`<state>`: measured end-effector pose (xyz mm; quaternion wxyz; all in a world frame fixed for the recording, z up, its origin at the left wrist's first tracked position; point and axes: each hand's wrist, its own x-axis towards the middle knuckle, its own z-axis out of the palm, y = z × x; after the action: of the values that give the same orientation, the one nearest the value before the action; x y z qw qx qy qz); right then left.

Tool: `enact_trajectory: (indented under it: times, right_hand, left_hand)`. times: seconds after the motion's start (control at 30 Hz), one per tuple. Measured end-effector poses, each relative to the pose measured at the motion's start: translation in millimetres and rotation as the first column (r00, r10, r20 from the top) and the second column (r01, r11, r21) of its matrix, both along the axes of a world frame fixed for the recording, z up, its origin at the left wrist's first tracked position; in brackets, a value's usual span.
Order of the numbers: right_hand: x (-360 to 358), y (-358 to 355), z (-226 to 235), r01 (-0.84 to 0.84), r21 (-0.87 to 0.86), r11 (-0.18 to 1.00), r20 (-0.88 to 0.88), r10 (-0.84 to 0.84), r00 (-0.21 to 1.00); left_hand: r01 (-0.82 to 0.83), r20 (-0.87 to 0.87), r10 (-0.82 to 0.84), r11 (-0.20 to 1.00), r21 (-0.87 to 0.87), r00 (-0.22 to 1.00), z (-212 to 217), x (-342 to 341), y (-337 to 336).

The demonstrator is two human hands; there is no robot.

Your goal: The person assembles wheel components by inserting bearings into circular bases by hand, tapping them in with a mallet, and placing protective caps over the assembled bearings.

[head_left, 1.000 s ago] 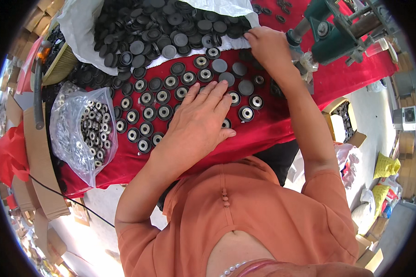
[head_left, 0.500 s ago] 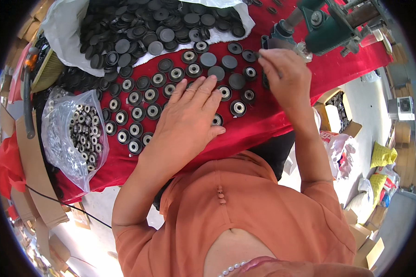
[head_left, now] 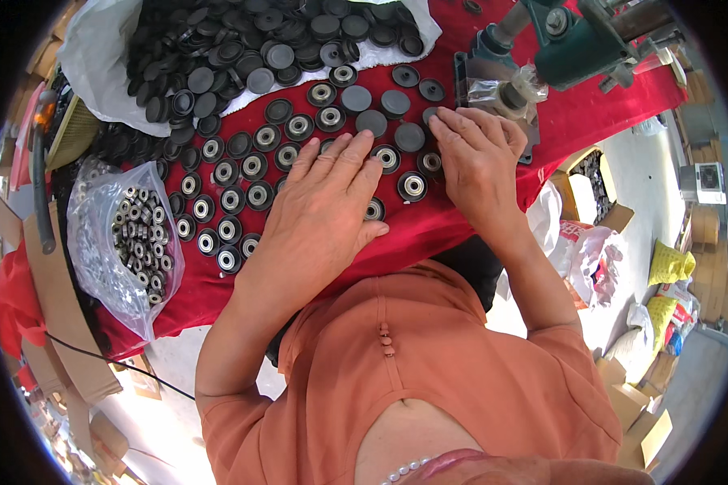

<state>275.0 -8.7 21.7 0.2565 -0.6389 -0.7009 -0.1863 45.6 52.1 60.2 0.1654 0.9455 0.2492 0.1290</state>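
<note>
My left hand [head_left: 319, 198] lies flat with its fingers stretched out over several black round caps with metal ball bearings [head_left: 254, 166] set in them. It hides some of these pieces. My right hand [head_left: 479, 162] is bent downward, its fingertips at a black round cap [head_left: 429, 114] beside the press; the thumb is mostly hidden. Between the hands sit a bearing-fitted cap [head_left: 412, 187] and some plain grey-black caps [head_left: 371, 123]. A green metal press [head_left: 578, 52] stands just beyond my right hand, with clear plastic wrapped about its lower part.
A white sack [head_left: 97, 61] of loose black caps [head_left: 279, 56] lies at the back. A clear bag [head_left: 97, 234] of bearings rests at the left on the red cloth [head_left: 194, 299]. An open carton [head_left: 578, 190] of dark pieces and plastic bags stand on the floor at right.
My right hand has come down and toward me from the press onto the caps at its left. My left hand stays over the same pieces; the whole view has shifted slightly.
</note>
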Motion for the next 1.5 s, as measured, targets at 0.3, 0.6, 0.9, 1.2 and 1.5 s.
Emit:
enact_trajectory:
  times: [0.3,0.6,0.9,1.2,1.5]
  right_hand:
    - [-10.0,-17.5,-5.1,0.127,-0.174,0.976,0.101,-0.111,0.989]
    - [7.1,38.5,13.0,-0.108,-0.066,0.992,-0.151,0.097,0.984]
    - [-10.1,158.0,-6.3,-0.132,-0.206,0.970,-0.208,0.089,0.974]
    - [15.6,31.5,46.4,-0.215,-0.267,0.939,-0.582,0.021,0.813]
    - [-0.1,-7.1,11.5,-0.182,-0.269,0.946,-0.499,0.025,0.866]
  left_hand:
    - [0.031,0.016,-0.031,0.999,0.026,0.999,2.7,1.7,4.3]
    - [-0.003,0.022,0.002,1.000,0.022,1.000,3.1,-9.1,-0.7]
    - [-0.040,0.026,0.038,0.996,0.076,0.999,3.1,-15.8,-4.4]
    - [-0.060,0.028,0.060,0.998,0.004,0.998,0.3,-20.9,-10.4]
    - [0.065,0.048,-0.062,0.997,-0.044,0.997,-9.5,11.8,-25.7]
